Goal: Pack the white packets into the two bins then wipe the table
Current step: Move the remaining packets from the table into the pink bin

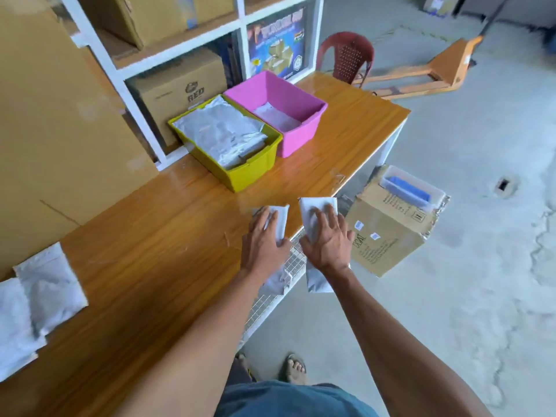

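Note:
Two white packets lie at the table's front edge, each under one hand. My left hand [266, 240] holds the left white packet [281, 219], whose lower end hangs past the edge. My right hand [328, 239] grips the right white packet [314, 207], which juts partly off the wooden table [156, 251]. Behind them, the yellow-green bin [249, 176] is filled with white packets [222, 130]. Beside it, the pink bin [301, 136] has one packet [276, 117] on its bottom. Two more loose packets [51, 287] lie at the table's left end.
A white shelf unit [120, 73] with cardboard boxes stands behind the table, and a big carton [54, 121] at the left. On the floor to the right sit a cardboard box [388, 236], a red chair [346, 55] and an orange pallet jack [433, 73].

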`<act>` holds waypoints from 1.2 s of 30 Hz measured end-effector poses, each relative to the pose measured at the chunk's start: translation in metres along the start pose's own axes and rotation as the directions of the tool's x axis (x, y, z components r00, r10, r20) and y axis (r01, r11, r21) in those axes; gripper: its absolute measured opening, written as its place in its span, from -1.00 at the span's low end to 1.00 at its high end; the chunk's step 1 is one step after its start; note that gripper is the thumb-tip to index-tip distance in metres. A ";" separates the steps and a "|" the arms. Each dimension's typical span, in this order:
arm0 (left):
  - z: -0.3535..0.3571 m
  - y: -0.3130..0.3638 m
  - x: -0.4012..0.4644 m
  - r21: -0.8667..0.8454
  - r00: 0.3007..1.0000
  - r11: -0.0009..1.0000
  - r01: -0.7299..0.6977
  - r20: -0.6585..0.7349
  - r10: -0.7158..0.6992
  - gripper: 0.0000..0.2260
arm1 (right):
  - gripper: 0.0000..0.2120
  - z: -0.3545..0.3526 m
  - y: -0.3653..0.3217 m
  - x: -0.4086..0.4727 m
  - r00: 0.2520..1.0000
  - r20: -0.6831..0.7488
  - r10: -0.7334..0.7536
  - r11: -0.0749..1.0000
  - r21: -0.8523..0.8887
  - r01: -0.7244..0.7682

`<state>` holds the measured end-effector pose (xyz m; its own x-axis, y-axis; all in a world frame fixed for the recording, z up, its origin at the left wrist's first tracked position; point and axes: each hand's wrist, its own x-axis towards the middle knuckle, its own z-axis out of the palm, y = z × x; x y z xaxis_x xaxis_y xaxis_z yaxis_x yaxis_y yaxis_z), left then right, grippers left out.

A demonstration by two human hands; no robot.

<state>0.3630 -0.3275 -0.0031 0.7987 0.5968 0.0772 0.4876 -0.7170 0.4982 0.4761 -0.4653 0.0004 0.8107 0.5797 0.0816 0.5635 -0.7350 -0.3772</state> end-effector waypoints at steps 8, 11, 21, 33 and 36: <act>0.039 0.068 0.072 -0.035 0.987 0.986 -0.162 0.014 0.162 -0.35 | -0.30 -0.037 0.072 0.050 0.989 -0.087 0.123 0.992 -0.005 -0.124; 0.049 0.085 0.112 -0.064 0.980 0.978 -0.200 -0.015 0.199 -0.35 | -0.31 -0.043 0.086 0.083 0.983 -0.133 0.122 0.992 -0.007 -0.124; 0.047 0.120 0.269 -0.087 0.937 0.967 -0.241 -0.281 0.208 -0.43 | -0.29 -0.066 0.091 0.259 0.978 -0.198 0.061 0.998 0.034 -0.056; -0.004 0.097 0.414 -0.032 0.938 0.993 0.117 -0.324 -0.121 -0.36 | -0.25 -0.052 0.018 0.438 0.978 -0.122 -0.169 0.980 0.084 0.180; -0.010 0.083 0.433 -0.029 0.924 0.975 0.222 -0.314 -0.220 -0.37 | -0.25 -0.041 -0.001 0.471 0.965 -0.072 -0.251 0.963 0.085 0.257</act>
<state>0.7455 -0.1250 0.0805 0.5200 0.8218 0.2329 0.6424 -0.5559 0.5275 0.8634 -0.2059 0.0774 0.6523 0.7189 0.2404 0.7375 -0.5286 -0.4202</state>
